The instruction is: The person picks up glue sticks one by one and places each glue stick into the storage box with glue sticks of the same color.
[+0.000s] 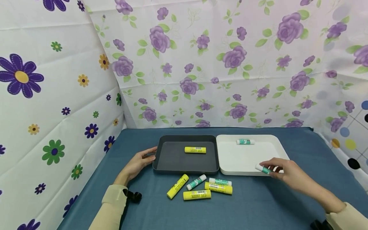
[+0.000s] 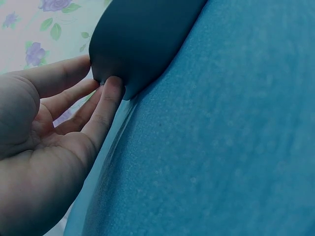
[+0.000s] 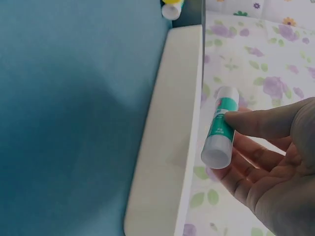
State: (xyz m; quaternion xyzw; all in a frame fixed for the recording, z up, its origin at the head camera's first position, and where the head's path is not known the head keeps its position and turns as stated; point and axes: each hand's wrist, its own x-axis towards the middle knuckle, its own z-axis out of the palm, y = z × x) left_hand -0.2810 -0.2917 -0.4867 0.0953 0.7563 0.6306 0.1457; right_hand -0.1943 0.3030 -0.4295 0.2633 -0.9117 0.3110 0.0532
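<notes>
the green-and-white glue stick (image 1: 263, 169) is at the near right side of the white tray (image 1: 238, 161), pinched between the thumb and fingers of my right hand (image 1: 287, 172). i can't tell how high above the rim it sits. it's tilted, smooth and round, so uneven finger pressure could make it twist or slip. dropped on the rim, it might bounce onto the blue cloth (image 1: 244, 207); dropped inside, it could roll and knock the far green stick (image 1: 245, 141).

my left hand (image 1: 141, 164) has its fingers fairly straight, tips touching the left end of the dark tray (image 1: 172, 161). pressing too hard there could shove it into the white tray beside it, or set the yellow stick (image 1: 195, 149) inside rolling.

on the cloth in front, a slanted yellow stick (image 1: 177, 186), a slanted green stick (image 1: 196, 182) and a front yellow stick (image 1: 197, 194) lie close together. beside them, a right-hand yellow stick (image 1: 218, 187) lies against a rear green stick (image 1: 220, 181); a careless grab could send its neighbour rolling.
</notes>
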